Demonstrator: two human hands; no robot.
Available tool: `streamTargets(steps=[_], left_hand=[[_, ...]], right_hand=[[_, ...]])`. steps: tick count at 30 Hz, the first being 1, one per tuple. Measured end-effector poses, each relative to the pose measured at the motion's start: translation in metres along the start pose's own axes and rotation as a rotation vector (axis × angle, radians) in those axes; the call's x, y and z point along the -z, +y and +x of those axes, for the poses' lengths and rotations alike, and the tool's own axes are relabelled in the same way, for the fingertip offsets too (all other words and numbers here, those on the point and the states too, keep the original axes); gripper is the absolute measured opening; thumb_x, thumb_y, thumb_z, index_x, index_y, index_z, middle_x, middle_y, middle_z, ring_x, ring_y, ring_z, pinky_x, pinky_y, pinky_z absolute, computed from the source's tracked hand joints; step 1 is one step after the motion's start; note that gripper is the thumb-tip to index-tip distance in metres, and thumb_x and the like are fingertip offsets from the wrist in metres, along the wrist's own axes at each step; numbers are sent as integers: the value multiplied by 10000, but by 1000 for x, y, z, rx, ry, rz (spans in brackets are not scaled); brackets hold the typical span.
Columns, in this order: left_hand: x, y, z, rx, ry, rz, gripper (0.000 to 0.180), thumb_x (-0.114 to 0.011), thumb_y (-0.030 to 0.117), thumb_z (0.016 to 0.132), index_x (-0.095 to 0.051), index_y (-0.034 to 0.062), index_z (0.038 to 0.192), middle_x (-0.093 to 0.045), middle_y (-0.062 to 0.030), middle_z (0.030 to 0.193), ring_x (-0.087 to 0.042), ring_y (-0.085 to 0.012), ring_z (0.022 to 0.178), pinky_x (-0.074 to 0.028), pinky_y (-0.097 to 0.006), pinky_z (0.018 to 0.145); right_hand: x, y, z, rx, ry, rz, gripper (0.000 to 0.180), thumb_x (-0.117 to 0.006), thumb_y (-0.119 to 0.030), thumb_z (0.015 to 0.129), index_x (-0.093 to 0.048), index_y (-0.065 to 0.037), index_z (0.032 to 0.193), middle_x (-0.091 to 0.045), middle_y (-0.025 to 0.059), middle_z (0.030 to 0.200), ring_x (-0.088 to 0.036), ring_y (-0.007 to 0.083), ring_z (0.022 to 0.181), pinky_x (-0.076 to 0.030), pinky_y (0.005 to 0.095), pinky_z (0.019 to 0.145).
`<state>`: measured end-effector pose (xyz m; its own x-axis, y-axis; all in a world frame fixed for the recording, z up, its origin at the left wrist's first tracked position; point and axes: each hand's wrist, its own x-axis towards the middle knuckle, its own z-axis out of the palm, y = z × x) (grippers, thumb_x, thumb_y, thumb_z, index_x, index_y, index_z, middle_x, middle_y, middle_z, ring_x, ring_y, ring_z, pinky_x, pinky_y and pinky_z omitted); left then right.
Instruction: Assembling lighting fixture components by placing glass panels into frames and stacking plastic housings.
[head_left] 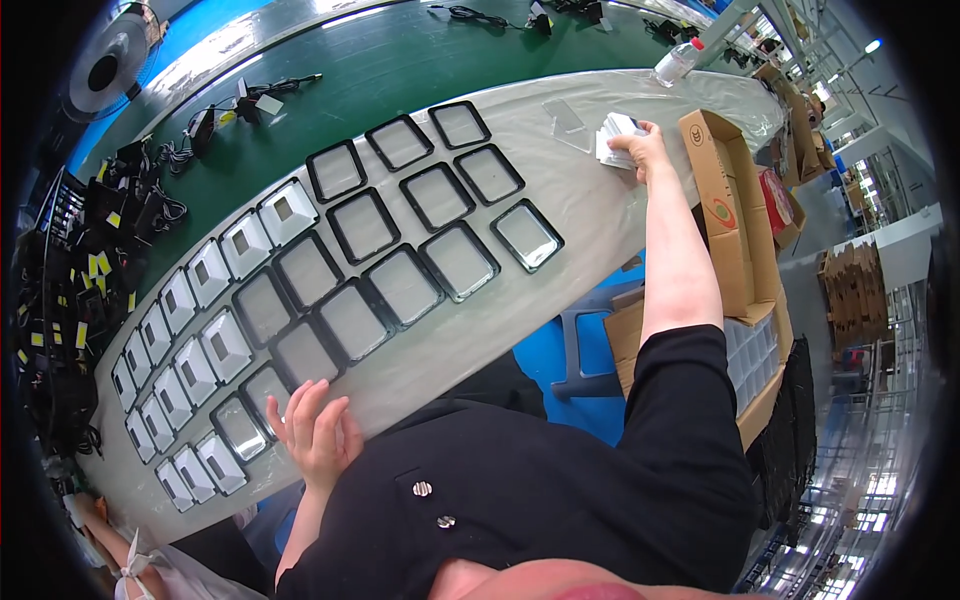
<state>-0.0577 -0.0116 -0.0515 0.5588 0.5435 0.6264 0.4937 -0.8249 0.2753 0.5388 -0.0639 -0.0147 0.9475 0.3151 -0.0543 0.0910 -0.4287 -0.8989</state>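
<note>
Left hand: the left hand [318, 428] lies open at the near edge of the table [600, 215], fingers spread and slightly curled, gripping nothing. Its fingertips lie on or just over the frame nearest that edge; contact cannot be told.
Right hand: the right hand [645, 148] is stretched out to the far right end of the table, fingers closed on a stack of white cards [616, 138], thumb and fingers pinching the pile from its right side.
Cards: the stack is at the right end of the table, close to the right edge, just beside a clear plastic sheet [566, 118] lying flat to its left.
Frames: black-rimmed frames [402, 284] with pale glass faces lie flat in rows along the middle of the table, edge to edge or nearly so. The last of them [527, 235] lies nearest the right hand's forearm, well apart from the cards.
Reflectors: white reflector pans [226, 345] with a small dark square in the centre fill the left end of the table in rows, joining the rows of frames.
Cover: a pale, clear film covers the table top, wrinkled at the right end.
Bottle: a clear bottle [678, 60] with a red cap lies at the far right corner.
Box: an open brown carton [728, 215] stands just off the right edge, beside the outstretched arm.
Far side: cables and black parts [75, 260] lie on the green surface past the far edge.
</note>
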Motion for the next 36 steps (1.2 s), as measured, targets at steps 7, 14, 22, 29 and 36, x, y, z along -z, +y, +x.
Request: streamTargets(steps=[7, 14, 22, 29, 36], left_hand=[[6, 2, 3, -18, -11, -88, 237, -636, -2, 689, -637, 110, 898, -625, -72, 1111, -603, -265, 1083, -274, -488, 1111], [29, 25, 37, 419, -187, -1230, 701, -720, 186, 796, -376, 66, 1396, -447, -157, 1384, -441, -304, 1294, -371, -440, 1040], [34, 58, 96, 514, -359, -2242, 967, -750, 165, 800, -112, 235, 1523, -423, -74, 1356, -477, -235, 1235, -451, -468, 987], [61, 69, 64, 444, -45, -1940, 898, -628, 2, 889, -71, 288, 1532, -412, -32, 1363, -455, -166, 1242, -416, -352, 1024], [100, 58, 41, 391, -241, -1979, 1061, -703, 67, 823, 58, 242, 1542, -286, -72, 1483, -305, -202, 1372, -265, -365, 1119]], right_hand=[[17, 2, -15, 150, 77, -21, 889, -817, -52, 573, -357, -55, 1334, -517, 155, 1242, -540, 251, 1131, -512, 367, 864], [-14, -109, -208, 329, -727, 673, 909, -799, 8, 637, -305, -77, 1396, -523, 106, 1201, -559, 226, 1091, -482, 350, 920], [-66, -115, -384, 1112, -659, 78, 778, -747, -147, 639, -396, -86, 1330, -433, 185, 1258, -415, 345, 1174, -359, 402, 981], [-64, -122, -427, 1278, -617, -98, 776, -764, -63, 589, -397, -67, 1273, -494, 236, 1296, -548, 365, 1147, -413, 414, 975], [-68, -118, -451, 1053, -938, 236, 783, -744, 6, 635, -318, -64, 1288, -476, 145, 1255, -523, 241, 1165, -437, 367, 974]])
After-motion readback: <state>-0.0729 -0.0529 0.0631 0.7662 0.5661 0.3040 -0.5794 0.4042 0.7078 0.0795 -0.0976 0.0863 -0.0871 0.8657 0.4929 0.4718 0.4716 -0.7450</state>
